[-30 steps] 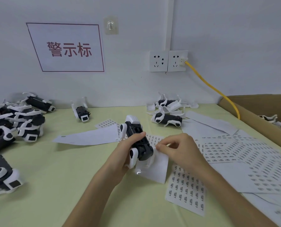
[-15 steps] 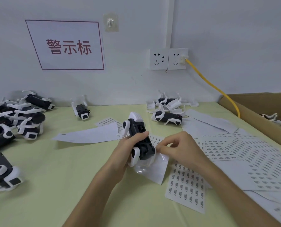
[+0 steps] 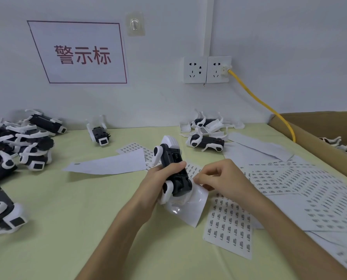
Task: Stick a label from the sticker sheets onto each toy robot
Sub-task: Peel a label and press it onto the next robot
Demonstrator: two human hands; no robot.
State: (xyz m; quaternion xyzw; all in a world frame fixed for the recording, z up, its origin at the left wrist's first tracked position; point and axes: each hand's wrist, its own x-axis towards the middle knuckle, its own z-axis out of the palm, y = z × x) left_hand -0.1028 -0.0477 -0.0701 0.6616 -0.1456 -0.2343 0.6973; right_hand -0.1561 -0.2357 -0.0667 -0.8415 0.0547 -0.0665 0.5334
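My left hand (image 3: 158, 182) grips a black and white toy robot (image 3: 173, 166) belly up above the middle of the table. My right hand (image 3: 223, 178) has its fingers curled, and thumb and forefinger pinch at the robot's near right edge, where a glossy white backing sheet (image 3: 190, 209) curls underneath. Whether a label sits between the fingertips is hidden. A sticker sheet (image 3: 229, 227) with several small printed labels lies just right of the robot. More sticker sheets (image 3: 290, 178) cover the table's right side.
Several toy robots (image 3: 27, 146) are piled at the left edge, one robot (image 3: 98, 134) stands near the wall, and two robots (image 3: 207, 138) lie at the back centre. A cardboard box (image 3: 310, 138) flanks the right. A yellow cable (image 3: 269, 106) runs from the wall socket. A blank paper strip (image 3: 112, 164) lies left of centre.
The robot in my left hand has tipped up slightly and the backing sheet beneath it has curled more. My right hand stays pinched at the robot's near edge.
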